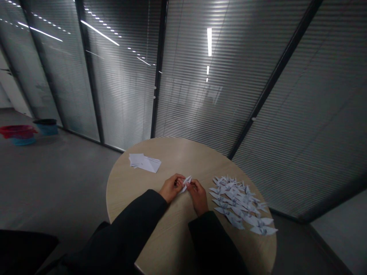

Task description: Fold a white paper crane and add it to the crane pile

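Folded paper (pixel 186 183) pinched between fingers of left hand (pixel 171 188) and right hand (pixel 197 196), over round table (pixel 183 156); probably light, flimsy, easily crushed, best taken by its edges. Paper cranes (pixel 237 202) heaped nearby.

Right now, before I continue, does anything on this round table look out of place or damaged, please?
Nothing looks damaged or spilled. The only slightly odd thing is the paper stack: its sheets lie uneven, and one creased sheet sits askew on top, so the pile is not neat.
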The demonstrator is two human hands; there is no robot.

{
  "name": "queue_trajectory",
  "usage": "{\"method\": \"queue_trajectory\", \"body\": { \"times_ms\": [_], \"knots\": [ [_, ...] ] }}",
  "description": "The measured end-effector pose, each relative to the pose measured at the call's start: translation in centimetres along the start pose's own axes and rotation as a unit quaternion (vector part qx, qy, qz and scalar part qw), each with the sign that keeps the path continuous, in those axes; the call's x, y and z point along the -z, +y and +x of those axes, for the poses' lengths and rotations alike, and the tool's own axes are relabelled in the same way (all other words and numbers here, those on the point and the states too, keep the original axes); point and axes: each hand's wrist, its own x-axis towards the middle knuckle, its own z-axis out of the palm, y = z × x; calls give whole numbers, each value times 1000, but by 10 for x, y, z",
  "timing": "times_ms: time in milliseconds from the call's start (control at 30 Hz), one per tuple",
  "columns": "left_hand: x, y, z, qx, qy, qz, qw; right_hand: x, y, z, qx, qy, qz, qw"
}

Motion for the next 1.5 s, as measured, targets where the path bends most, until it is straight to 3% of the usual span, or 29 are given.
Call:
{"method": "queue_trajectory", "body": {
  "times_ms": [333, 467, 700, 1067, 1267, 1500],
  "knots": [
    [-1, -13, 3, 30, -33, -37, 998, 4, -6, 1, -1, 5, 16, 1000],
    [2, -9, 3, 56, -50, -85, 993, 3, -7, 1, 12, 12, -7, 1000],
    [4, 6, -1, 49, -41, -30, 997, 3, -9, 0, 7, 43, -23, 999],
    [-2, -8, 2, 96, -61, -124, 986, 4, -11, 0, 4, 41, -29, 999],
    [-1, -5, 0, 133, -61, -106, 984, 7, -9, 2, -11, 67, -5, 998],
    [-2, -6, 1, 134, -67, -114, 982, 9, -6, 3, -29, 66, -2, 997]
  ]
}}
